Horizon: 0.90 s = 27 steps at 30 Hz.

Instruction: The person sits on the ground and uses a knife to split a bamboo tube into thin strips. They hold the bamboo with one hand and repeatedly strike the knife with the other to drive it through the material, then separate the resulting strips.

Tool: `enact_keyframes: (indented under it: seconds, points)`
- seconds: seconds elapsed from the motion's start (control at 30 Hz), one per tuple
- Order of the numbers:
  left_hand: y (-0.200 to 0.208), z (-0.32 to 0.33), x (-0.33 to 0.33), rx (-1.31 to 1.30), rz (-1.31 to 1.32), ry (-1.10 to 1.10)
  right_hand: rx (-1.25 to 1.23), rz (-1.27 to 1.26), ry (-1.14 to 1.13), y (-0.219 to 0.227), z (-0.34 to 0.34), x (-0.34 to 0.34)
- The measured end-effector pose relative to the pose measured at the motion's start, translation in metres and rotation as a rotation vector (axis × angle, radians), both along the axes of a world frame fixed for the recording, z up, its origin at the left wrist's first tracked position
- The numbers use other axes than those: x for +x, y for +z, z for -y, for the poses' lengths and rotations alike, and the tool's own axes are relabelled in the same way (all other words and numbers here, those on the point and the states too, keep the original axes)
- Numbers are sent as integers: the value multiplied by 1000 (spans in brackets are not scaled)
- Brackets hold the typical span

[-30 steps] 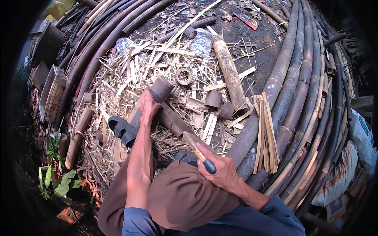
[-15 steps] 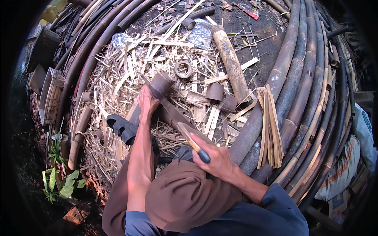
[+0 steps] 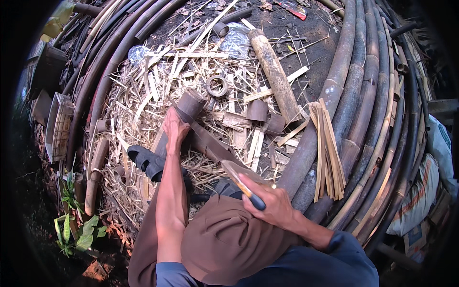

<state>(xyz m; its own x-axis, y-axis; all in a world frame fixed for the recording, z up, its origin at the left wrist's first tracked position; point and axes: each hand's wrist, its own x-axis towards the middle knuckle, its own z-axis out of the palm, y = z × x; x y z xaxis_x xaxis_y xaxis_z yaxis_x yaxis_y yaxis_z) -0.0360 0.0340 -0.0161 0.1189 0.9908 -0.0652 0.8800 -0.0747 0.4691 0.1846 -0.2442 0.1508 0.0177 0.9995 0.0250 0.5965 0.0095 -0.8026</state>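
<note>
My left hand (image 3: 174,128) grips the top of a short dark bamboo tube (image 3: 191,104) that stands tilted on a litter of bamboo shavings. Next to it leans a flat dark bamboo piece (image 3: 210,143), running from the tube down toward my knee. My right hand (image 3: 270,205) is closed on the blue handle of a broad-bladed chopping knife (image 3: 237,173), held raised above my lap with the blade pointing up-left toward the bamboo. My black sandal (image 3: 148,162) rests just left of my left forearm.
Long bamboo poles (image 3: 354,95) curve around both sides of the work spot. A bundle of pale split strips (image 3: 327,148) leans on the right poles. A thick light bamboo log (image 3: 275,76), a bamboo ring (image 3: 216,87) and short offcuts (image 3: 258,111) lie among the shavings. Woven baskets (image 3: 57,126) stand left.
My right hand has lifted the knife up and toward my body, away from the bamboo. My left hand stays on the bamboo tube.
</note>
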Motion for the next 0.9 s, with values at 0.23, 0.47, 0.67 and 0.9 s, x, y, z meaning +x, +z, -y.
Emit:
enact_keyframes:
  seconds: [0.23,0.47,0.67,0.9]
  points:
    - [-58,-11,-14,186,100,11,2,99,-51,-29,-137,-66]
    - [-2,9,-7,22,8,8,-3,-10,34,1,6,1]
    - [-28,-3,-14,209,42,-26,-24,45,-15,-31,-101,-54]
    - [2,3,-5,10,10,10,-12,10,34,-8,-27,-14]
